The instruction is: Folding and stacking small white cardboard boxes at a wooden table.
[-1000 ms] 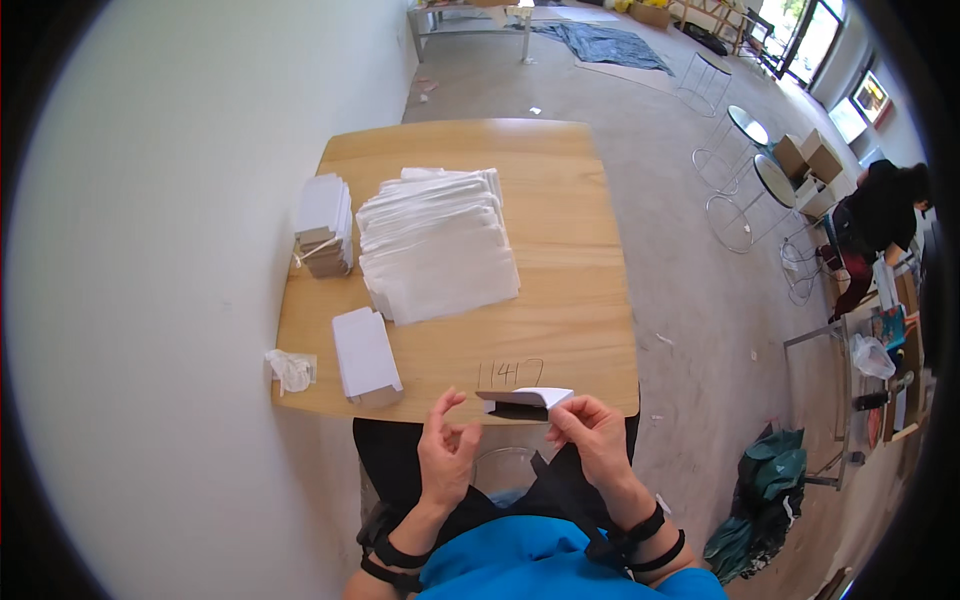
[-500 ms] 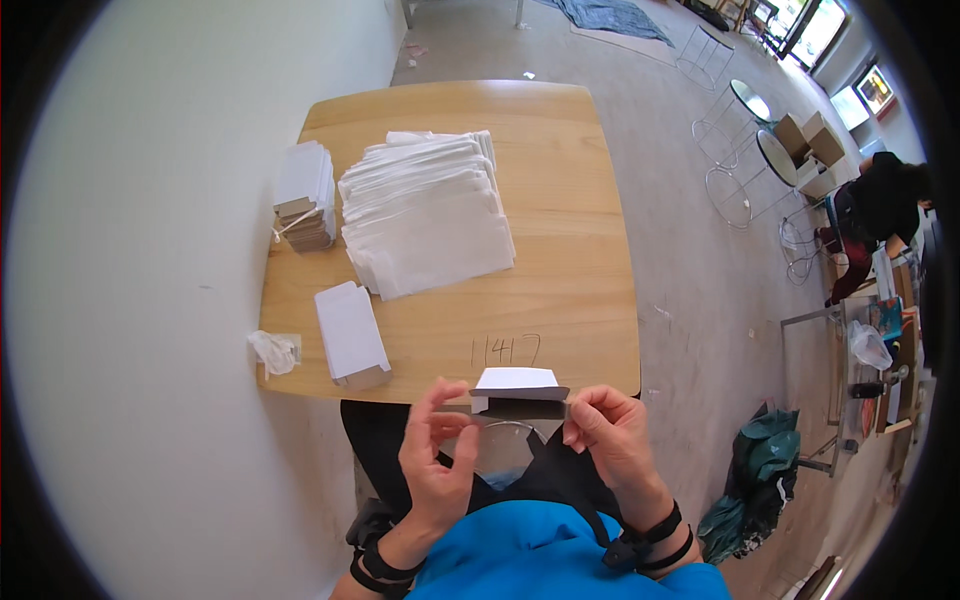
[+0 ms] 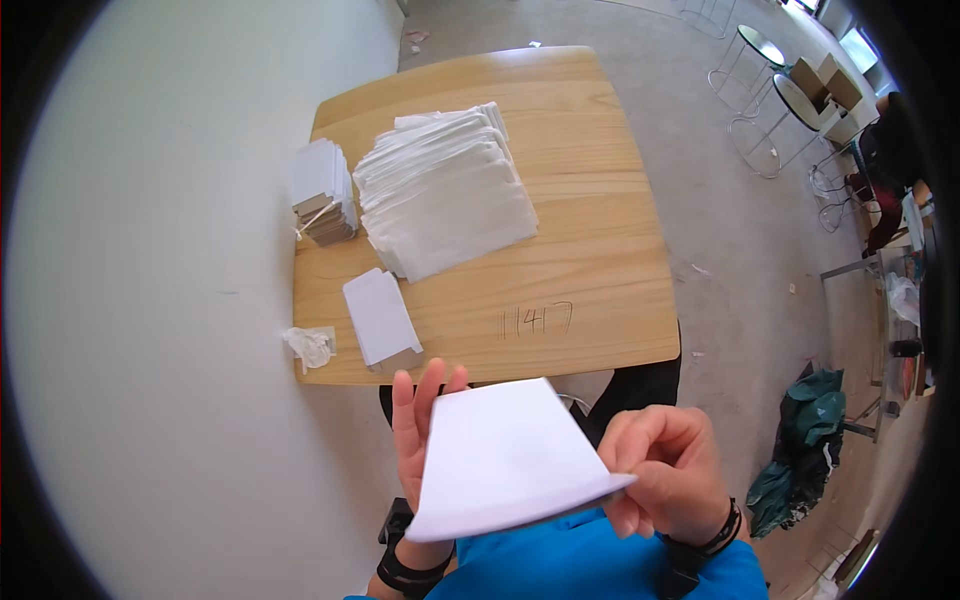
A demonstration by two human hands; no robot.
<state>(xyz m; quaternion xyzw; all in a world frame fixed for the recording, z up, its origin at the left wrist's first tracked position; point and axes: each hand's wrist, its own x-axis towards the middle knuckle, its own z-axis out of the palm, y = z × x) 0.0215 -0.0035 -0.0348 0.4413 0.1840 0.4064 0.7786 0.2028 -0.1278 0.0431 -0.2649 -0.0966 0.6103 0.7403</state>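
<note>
Here, pinches the right-hand corner of a white folding carton [image 3: 510,450] between thumb and fingers of the right hand [image 3: 670,470]. Holds the carton tilted in front of the blue shirt [image 3: 580,550], near the front edge of the wooden table [image 3: 600,260]. Has the left hand [image 3: 410,450] behind the carton's left side with fingers loosely spread — cannot tell of any grip there. On the table, has a second carton [image 3: 380,318] near the edge, stacked white sheets [image 3: 450,205] beyond, and a tied carton bundle [image 3: 322,180] at left.
</note>
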